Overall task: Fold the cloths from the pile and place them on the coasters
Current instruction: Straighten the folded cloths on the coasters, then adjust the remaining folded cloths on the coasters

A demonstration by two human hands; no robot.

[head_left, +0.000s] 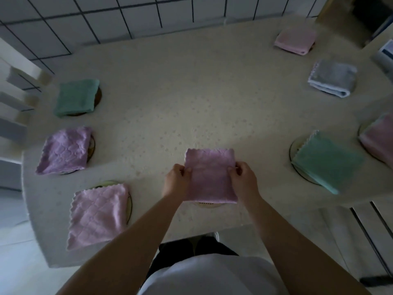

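Left hand (176, 180), right hand (244, 179): fingers pinching side edges of folded purple cloth (210, 175) over coaster (209, 204).

Table (191, 99) with folded cloths on coasters around its edge. Near centre: one cloth (210, 177) lies on a coaster (209, 204) whose rim shows just before it, between the left hand (176, 182) and the right hand (244, 179), each touching one side edge. Left side, near to far: a cloth (97, 216) on a coaster (129, 206); a second cloth (63, 151) on a coaster (91, 145); a third cloth (76, 97) on a coaster (98, 96). Right side, near to far: a cloth (327, 160) on a coaster (294, 147); a cloth (378, 139) at the frame edge; a cloth (333, 77); a cloth (295, 40) at the far corner. A tiled wall (106, 15) stands behind the table.
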